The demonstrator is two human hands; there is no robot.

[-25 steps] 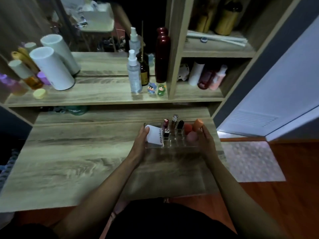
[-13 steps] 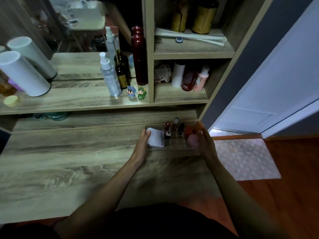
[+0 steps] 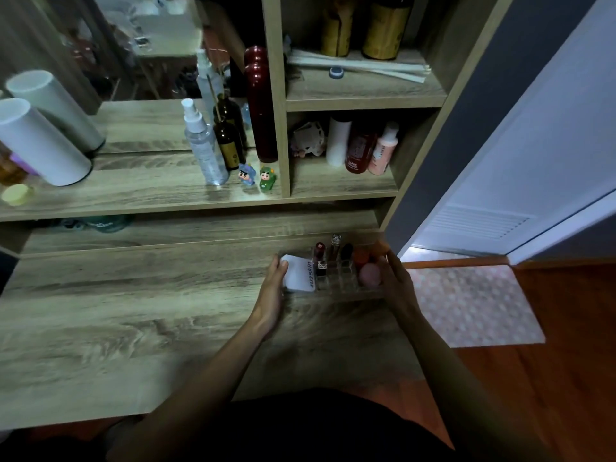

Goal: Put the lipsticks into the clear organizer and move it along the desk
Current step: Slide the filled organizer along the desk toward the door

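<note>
The clear organizer (image 3: 336, 290) stands on the wooden desk (image 3: 133, 321) near its far right end. In its slots stand a dark red lipstick (image 3: 320, 253), a silver-capped tube (image 3: 335, 243) and a black-capped one (image 3: 346, 252). A white compact (image 3: 298, 273) fills its left part and pink and orange sponges (image 3: 370, 273) its right part. My left hand (image 3: 273, 288) presses the organizer's left side. My right hand (image 3: 396, 278) grips its right side.
The shelf (image 3: 150, 195) above the desk holds a spray bottle (image 3: 203, 145), a brown bottle, a tall red bottle (image 3: 261, 105), two small figurines (image 3: 256, 176) and white cylinders (image 3: 40, 141). A cubby holds more bottles (image 3: 361, 148). A door and a floor mat (image 3: 473, 305) lie right.
The organizer, held between both hands, has slid right along the desk towards its right end. My view has turned right with it.
</note>
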